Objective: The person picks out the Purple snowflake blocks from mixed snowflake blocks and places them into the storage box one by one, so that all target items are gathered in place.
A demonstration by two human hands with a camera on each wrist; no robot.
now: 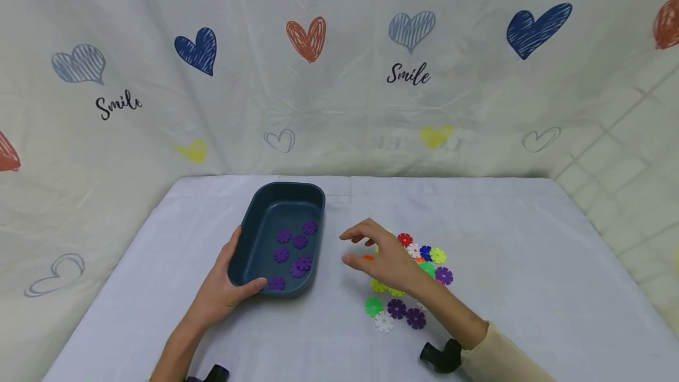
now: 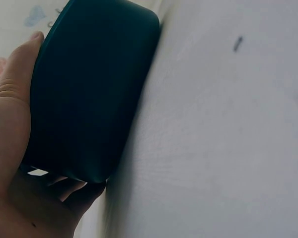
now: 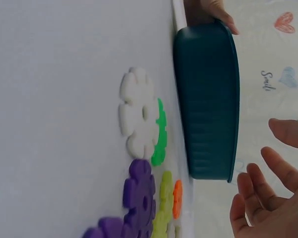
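Back cloth: A pale sheet (image 1: 345, 96) hangs behind, with red, blue and yellow hearts on it and the word "Smile" 2 times.
Tabletop: A white cloth covers the tabletop (image 1: 520, 252), with a few soft wrinkles in it.
Blue-green tray: The tray (image 1: 276, 211) sits on the tabletop, on the person's left, tilted a bit so its far end leans to the right.
In the tray: I count 7 purple flower pieces (image 1: 281, 254), mostly toward the near end, and 2 of them overlap.
Left hand: The left hand (image 1: 220, 290) grips the tray's near left corner, its thumb over the near rim and its fingers bent along the outside.
Right hand: The right hand (image 1: 387, 258) hangs in the air over the pile's left side, its fingers loosely bent, the thumb well apart from them, and it holds nothing.
Flower pile: Right of the tray lie lots of flower pieces, partly hidden by that hand. I see a red piece (image 1: 405, 240), a blue piece (image 1: 426, 253) and a white piece (image 1: 384, 322), plus yellow, green, orange and purple.
Sleeve: A cream sleeve (image 1: 498, 355) covers the right arm, with a black thing (image 1: 442, 356) beside it.
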